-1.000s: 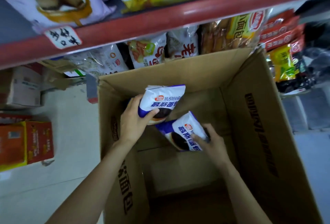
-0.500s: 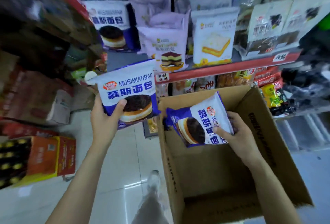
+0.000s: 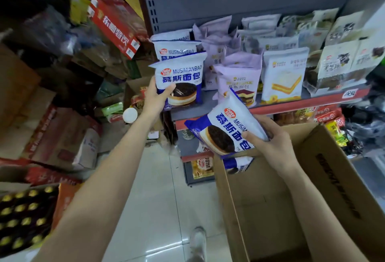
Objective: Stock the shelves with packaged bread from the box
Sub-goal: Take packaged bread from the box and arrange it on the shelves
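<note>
My left hand (image 3: 155, 97) grips a white-and-blue bread pack (image 3: 181, 78) upright at the left end of the red-edged shelf (image 3: 291, 105), just in front of a matching pack (image 3: 174, 48) standing there. My right hand (image 3: 273, 142) holds a second such pack (image 3: 227, 128), tilted on its side, above the far rim of the open cardboard box (image 3: 333, 178). Another pack (image 3: 239, 164) of the same kind shows just below it, at the box's far rim.
Purple cake bags (image 3: 237, 82), a white toast bag (image 3: 283, 74) and dark-printed bags (image 3: 341, 63) fill the shelf to the right. Stacked cartons (image 3: 52, 132) and a red box (image 3: 112, 24) crowd the left. A tray of gold-capped bottles (image 3: 23, 220) sits low left. My shoe (image 3: 198, 243) stands on the white tile floor.
Both hands have lifted their packs out of the box. The left pack has gone up and right to the shelf's left end; the right pack has risen above the box rim.
</note>
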Demonstrator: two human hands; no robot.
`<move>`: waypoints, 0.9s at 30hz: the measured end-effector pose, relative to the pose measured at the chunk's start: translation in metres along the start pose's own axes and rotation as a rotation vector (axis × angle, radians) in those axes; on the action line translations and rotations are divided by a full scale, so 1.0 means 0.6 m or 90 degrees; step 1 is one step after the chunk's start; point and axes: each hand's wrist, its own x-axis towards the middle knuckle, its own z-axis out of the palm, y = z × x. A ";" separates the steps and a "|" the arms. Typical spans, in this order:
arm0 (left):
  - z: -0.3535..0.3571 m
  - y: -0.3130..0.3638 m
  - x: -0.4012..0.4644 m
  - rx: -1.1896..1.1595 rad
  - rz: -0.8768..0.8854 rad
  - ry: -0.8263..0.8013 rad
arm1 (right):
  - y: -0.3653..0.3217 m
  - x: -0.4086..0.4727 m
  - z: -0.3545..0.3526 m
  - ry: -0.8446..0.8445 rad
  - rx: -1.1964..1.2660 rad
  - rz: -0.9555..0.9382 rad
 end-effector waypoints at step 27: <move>0.003 -0.037 0.015 0.125 -0.036 -0.086 | -0.100 0.277 0.205 -0.036 -0.555 -0.284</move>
